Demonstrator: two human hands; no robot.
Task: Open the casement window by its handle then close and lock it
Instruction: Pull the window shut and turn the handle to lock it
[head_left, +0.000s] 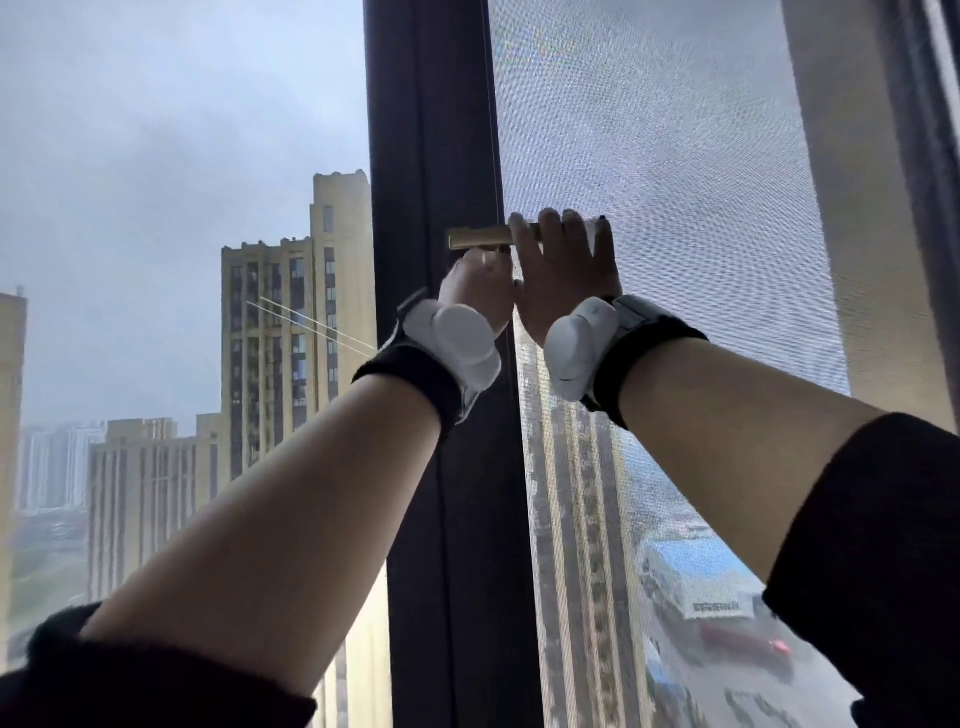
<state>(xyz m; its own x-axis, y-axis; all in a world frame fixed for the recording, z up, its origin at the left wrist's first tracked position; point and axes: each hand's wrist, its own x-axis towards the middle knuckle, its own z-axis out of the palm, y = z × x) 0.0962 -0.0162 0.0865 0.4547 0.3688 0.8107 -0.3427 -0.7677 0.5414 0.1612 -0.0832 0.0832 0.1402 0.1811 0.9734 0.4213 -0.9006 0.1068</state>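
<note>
A brass-coloured window handle (479, 237) sticks out level from the dark window frame (431, 156), pointing right. My right hand (563, 265) is wrapped over the handle's outer end, fingers curled across its top. Just below the handle's base, my left hand (480, 288) is held against the frame with its fingers folded; what it grips is hidden. Both wrists carry white trackers on black straps. The casement pane to the right of the frame is covered by a grey mesh screen (675, 182).
Left of the frame is a fixed glass pane (182, 156) looking out on tall buildings. A second dark frame edge (930, 208) stands at the far right. Black sleeves cover both forearms near the lower corners.
</note>
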